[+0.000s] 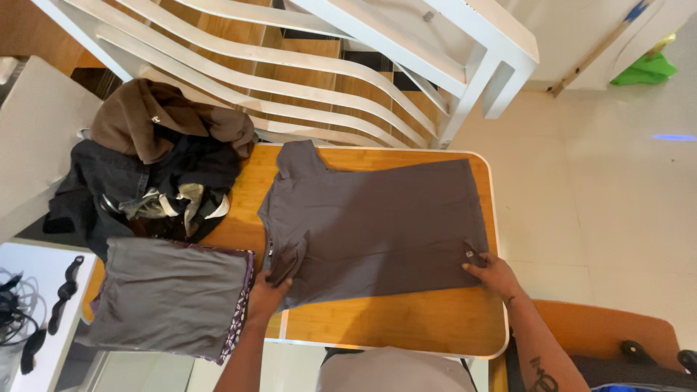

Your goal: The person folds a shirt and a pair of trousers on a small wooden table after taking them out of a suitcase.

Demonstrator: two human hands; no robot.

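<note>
Grey T-shirt (377, 225) folded once lengthwise on wooden table (392, 327); left hand (267, 294) pinches collar end, right hand (494, 274) pinches hem (cross-folds remain); folded grey garment (170, 297) left of it.

Wooden table (406, 330) stood on pale tiled floor (610, 196). White slatted chair (327, 65) beyond table; white side surface (33, 138) left of table.

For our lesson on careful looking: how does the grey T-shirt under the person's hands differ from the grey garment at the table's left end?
The T-shirt lies spread out with one side folded over; the grey garment is already folded into a compact rectangle. Both hands touch the T-shirt; neither touches the grey garment. The T-shirt lies wholly on the table; the grey garment overhangs its edge. Both are plain grey fabric.
</note>
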